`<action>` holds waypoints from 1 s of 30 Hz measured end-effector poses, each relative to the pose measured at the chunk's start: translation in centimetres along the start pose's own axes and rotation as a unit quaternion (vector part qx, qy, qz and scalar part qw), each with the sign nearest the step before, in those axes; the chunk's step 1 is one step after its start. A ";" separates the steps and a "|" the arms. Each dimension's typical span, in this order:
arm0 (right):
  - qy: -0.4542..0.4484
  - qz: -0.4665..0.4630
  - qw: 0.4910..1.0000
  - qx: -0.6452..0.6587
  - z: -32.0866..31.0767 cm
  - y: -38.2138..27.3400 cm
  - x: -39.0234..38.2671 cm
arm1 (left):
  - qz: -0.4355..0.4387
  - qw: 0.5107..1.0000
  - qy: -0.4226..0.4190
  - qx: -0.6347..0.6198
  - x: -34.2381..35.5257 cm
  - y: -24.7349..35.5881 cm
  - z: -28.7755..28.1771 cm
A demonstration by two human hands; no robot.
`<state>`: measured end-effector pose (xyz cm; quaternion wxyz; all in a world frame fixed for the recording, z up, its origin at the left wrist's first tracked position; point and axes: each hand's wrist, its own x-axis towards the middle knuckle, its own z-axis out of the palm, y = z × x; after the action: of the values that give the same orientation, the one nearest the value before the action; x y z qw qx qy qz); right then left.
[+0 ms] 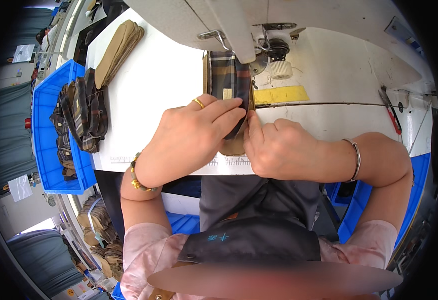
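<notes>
Dark grey cloth apron (266,242) covers the person's front, nearest of all. Past it, both bare hands work near the edge of a flat white table (151,100). The left hand (191,127), with a gold ring, lies on a long piece of dark plaid cloth with a zip down its left side (224,65), fingers bent and close together. The right hand (276,147) is curled at the right edge of that piece, one fingertip touching it. The thumbs are hard to see, so I cannot tell if either hand pinches the cloth or only presses it. A smooth tan piece with a round end (232,148) pokes out below the plaid, between the hands.

It looks like the step now is lining up the layers and holding them flat to sew. The next move seems to call for keeping the right edges even, with fingers away from the needle.

The plaid piece runs away from the hands to the big white sewing machine (324,12). Off to the right lie small red-handled snips (393,117). Over on the left are a pile of long tan pieces (119,52) and a blue plastic bin (46,165) of folded plaid pieces (81,112).
</notes>
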<state>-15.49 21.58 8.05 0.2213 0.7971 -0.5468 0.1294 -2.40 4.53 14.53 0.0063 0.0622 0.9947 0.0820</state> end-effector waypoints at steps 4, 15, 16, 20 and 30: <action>0.004 -0.003 1.000 0.003 0.1 -0.1 -0.1 | 0.017 0.995 0.018 0.097 0.5 0.4 0.6; -0.033 -0.026 0.999 -0.011 -0.2 -0.5 -0.1 | 0.051 0.987 0.019 0.151 0.3 1.3 1.8; -0.033 -0.026 0.999 -0.011 -0.3 -0.5 -0.1 | 0.050 0.988 0.023 0.146 0.3 1.4 1.9; -0.033 -0.024 0.999 -0.009 -0.3 -0.5 0.0 | 0.043 0.989 0.036 0.139 0.4 1.5 2.2; 0.000 -0.021 1.000 0.021 -0.8 -0.7 0.0 | 0.033 0.995 0.076 0.058 0.9 1.3 2.5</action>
<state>-14.80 22.20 8.60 0.2073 0.8129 -0.5270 0.1360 -3.12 6.28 12.28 -0.0757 0.0891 0.9927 0.0284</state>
